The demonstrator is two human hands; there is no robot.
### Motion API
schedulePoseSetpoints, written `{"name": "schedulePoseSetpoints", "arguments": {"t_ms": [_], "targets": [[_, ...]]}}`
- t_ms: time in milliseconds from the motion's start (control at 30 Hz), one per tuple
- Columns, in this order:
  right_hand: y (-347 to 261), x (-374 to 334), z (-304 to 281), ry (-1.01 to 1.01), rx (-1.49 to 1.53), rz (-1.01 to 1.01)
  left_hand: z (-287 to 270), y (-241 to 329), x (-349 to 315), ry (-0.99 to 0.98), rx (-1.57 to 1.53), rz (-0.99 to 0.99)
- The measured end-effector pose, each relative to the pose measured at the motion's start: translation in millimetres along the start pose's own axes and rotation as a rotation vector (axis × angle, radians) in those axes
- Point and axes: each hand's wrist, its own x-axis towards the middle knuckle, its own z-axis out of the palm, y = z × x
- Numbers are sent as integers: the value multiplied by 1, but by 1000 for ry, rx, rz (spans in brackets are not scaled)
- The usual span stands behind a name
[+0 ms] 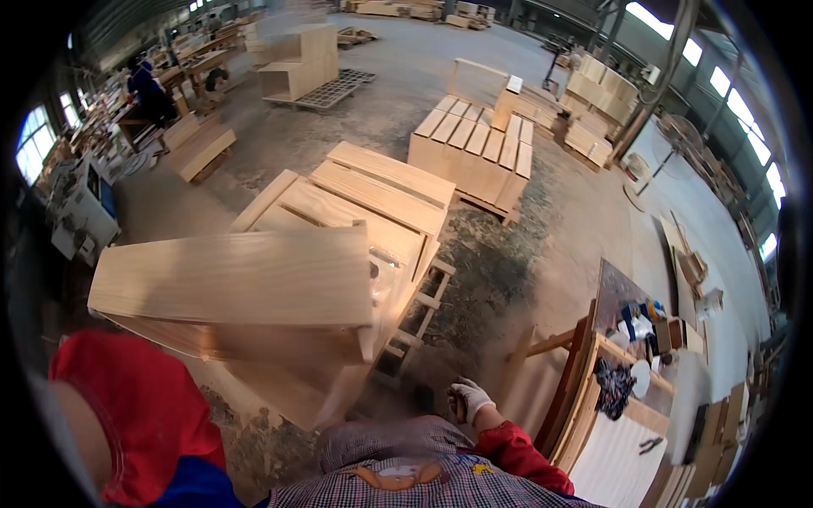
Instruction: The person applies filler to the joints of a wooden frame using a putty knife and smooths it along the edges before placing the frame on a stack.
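Head cam: near, on the R, we see our gloved R hand (468,400), curled; can't tell if it grips smth. Our L hand's hidden, so can't tell. The big wood box (229,275) is near, L, by our red sleeve (157,406).

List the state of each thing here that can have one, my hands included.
Right hand: gloved, fingers bent; whether it grips anything, unclear.
Left hand: not in view.
Near wooden box: unpainted, lower part blurred.
Slat-topped wooden boxes: grouped on a pallet.
Pliers: lying on a white sheet; handles seem spread.
Black bundle: crumpled.
Checked apron: worn, wrinkled.
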Motion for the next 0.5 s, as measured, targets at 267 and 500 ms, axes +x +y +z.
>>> {"name": "schedulePoseSetpoints", "arguments": {"t_ms": [267, 500], "targets": [[-79, 53, 23, -145, -215, 52, -5, 41, -15, 81, 133, -227], [-106, 79, 36, -180, -406, 77, -9, 78, -26, 130, 248, -345]]}}
